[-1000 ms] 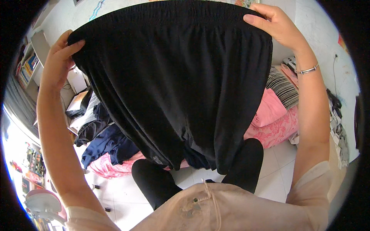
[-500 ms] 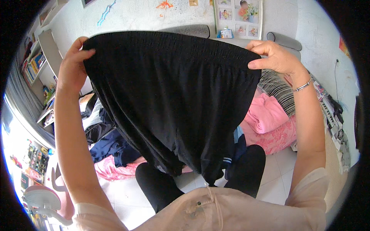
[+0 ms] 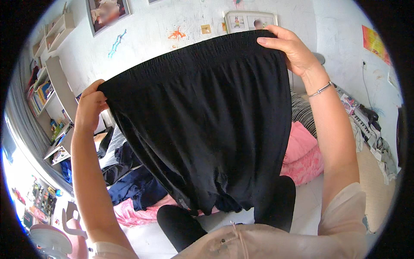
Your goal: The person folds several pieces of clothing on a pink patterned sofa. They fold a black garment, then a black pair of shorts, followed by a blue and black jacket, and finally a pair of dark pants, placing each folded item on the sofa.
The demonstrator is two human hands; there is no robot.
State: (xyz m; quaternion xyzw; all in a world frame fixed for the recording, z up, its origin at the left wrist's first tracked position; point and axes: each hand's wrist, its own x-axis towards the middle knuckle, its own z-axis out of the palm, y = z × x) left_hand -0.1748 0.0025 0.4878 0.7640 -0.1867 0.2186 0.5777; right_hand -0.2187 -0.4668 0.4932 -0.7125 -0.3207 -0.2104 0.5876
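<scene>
A pair of black pants (image 3: 207, 116) with a wide gathered elastic waistband hangs spread out before me. My left hand (image 3: 91, 105) pinches one end of the waistband, its fingers closed on the fabric. At the other end my right hand (image 3: 291, 49), held higher, grips the band between thumb and fingers. The waistband slants up from left to right. Below, the cloth falls in loose folds toward my knees, and its lower ends bunch together so the legs' shape is hard to make out.
Behind the pants is a bed with pink patterned bedding (image 3: 304, 166), a folded pink cloth (image 3: 297, 140) and a striped pillow (image 3: 304, 114). Dark blue clothes (image 3: 140, 185) lie at its left. A bookshelf (image 3: 58, 86) stands far left, a pink-and-white chair (image 3: 51, 239) near left.
My right hand has risen and shifted slightly left, while my left hand has dropped. The waistband has tilted from sloping down rightward to sloping up. Both hands keep hold of the pants.
</scene>
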